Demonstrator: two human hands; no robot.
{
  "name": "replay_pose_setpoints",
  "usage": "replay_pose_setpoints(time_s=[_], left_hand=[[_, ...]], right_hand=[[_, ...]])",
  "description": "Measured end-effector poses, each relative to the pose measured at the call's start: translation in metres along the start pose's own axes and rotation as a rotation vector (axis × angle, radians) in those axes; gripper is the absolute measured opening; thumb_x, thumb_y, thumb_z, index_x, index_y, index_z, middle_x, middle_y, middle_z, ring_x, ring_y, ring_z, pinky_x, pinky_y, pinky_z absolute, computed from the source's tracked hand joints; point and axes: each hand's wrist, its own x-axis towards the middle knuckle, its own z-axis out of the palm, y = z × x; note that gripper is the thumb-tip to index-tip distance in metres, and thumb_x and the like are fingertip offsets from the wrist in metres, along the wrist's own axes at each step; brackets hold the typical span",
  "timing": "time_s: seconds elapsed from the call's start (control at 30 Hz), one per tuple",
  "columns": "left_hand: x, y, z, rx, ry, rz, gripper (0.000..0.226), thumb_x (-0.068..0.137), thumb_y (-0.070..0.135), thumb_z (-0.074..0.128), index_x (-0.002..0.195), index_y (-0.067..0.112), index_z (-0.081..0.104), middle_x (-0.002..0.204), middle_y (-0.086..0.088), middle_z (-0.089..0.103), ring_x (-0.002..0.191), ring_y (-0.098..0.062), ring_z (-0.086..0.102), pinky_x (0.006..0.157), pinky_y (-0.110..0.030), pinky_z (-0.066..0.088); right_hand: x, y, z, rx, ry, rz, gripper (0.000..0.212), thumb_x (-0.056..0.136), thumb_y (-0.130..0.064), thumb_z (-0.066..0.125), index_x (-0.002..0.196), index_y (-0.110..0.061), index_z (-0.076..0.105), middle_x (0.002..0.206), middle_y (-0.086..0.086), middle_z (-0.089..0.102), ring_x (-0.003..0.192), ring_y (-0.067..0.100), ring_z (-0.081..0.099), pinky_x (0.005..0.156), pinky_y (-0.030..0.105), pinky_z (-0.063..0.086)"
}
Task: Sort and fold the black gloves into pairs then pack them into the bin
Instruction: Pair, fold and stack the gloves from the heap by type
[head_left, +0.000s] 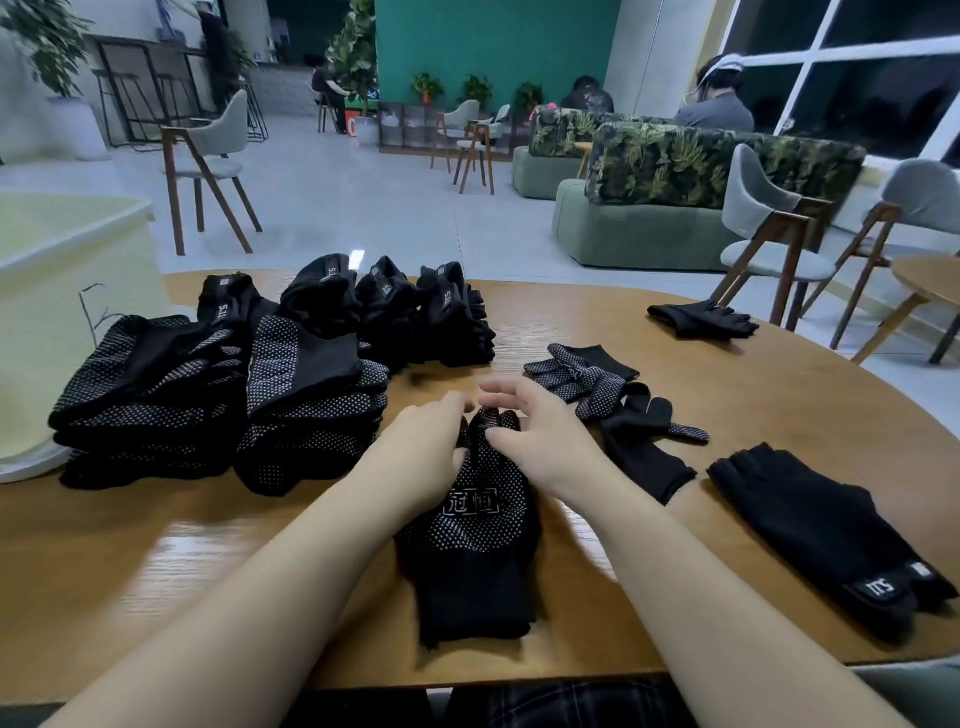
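Note:
A black dotted glove (475, 540) lies flat on the wooden table (779, 395) in front of me, cuff toward me, fingers away. My left hand (434, 441) rests on its left finger side with fingers curled down at the fingertips. My right hand (524, 423) touches the glove's fingertips from the right, fingers bent. Stacks of folded dotted gloves (218, 395) sit at the left, with plain folded gloves (395, 306) behind them. Loose dotted gloves (597, 384) lie to the right. Whether either hand pinches the fabric is hidden.
A pale yellow-white bin (57, 291) stands at the table's left edge. A fingerless black glove pair (831, 535) with a label lies at the near right, another (701, 318) at the far right. Chairs and sofas stand beyond the table.

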Motion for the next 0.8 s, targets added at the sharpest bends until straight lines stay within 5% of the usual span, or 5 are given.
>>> replay_pose_setpoints(time_s=[0.13,0.2,0.47,0.63,0.8], left_hand=[[-0.005,-0.001,0.003,-0.089,0.088,-0.019,0.035,0.089,0.016,0.055,0.122,0.022,0.046,0.104,0.002,0.062,0.102,-0.021,0.055,0.086,-0.034,0.046],[-0.009,-0.002,0.003,-0.107,0.193,-0.037,0.029,0.09,0.016,0.054,0.118,0.02,0.048,0.102,0.001,0.059,0.099,-0.021,0.055,0.083,-0.031,0.044],[-0.026,-0.006,0.004,0.044,0.378,0.008,0.036,0.086,0.001,0.059,0.121,0.005,0.05,0.108,-0.014,0.049,0.08,-0.032,0.058,0.067,-0.04,0.05],[-0.035,-0.008,0.009,-0.05,0.309,0.036,0.027,0.092,0.014,0.055,0.118,0.006,0.056,0.115,-0.008,0.056,0.103,-0.026,0.057,0.088,-0.031,0.041],[-0.046,-0.018,0.011,-0.108,0.199,0.019,0.03,0.097,0.026,0.046,0.124,0.018,0.057,0.129,0.005,0.055,0.122,-0.012,0.048,0.101,-0.023,0.034]], right_hand=[[0.001,0.009,0.005,-0.017,0.043,-0.056,0.057,0.076,0.011,0.05,0.113,-0.032,0.054,0.112,-0.007,0.063,0.098,0.003,0.056,0.086,0.021,0.043],[0.001,0.01,0.003,-0.055,0.056,-0.064,0.056,0.076,0.011,0.049,0.117,-0.027,0.057,0.11,-0.01,0.062,0.09,-0.005,0.053,0.084,0.016,0.041],[0.007,0.004,0.001,-0.276,0.122,-0.026,0.021,0.09,-0.016,0.053,0.106,-0.019,0.066,0.107,-0.007,0.059,0.102,0.009,0.05,0.086,0.018,0.036],[0.017,-0.003,0.008,-0.594,0.087,-0.047,0.028,0.087,-0.05,0.058,0.09,-0.024,0.068,0.109,-0.003,0.057,0.111,0.017,0.041,0.096,0.033,0.035],[0.021,-0.008,0.016,-0.739,0.059,-0.079,0.031,0.085,-0.055,0.059,0.085,-0.024,0.064,0.118,-0.003,0.054,0.118,0.02,0.038,0.098,0.036,0.033]])
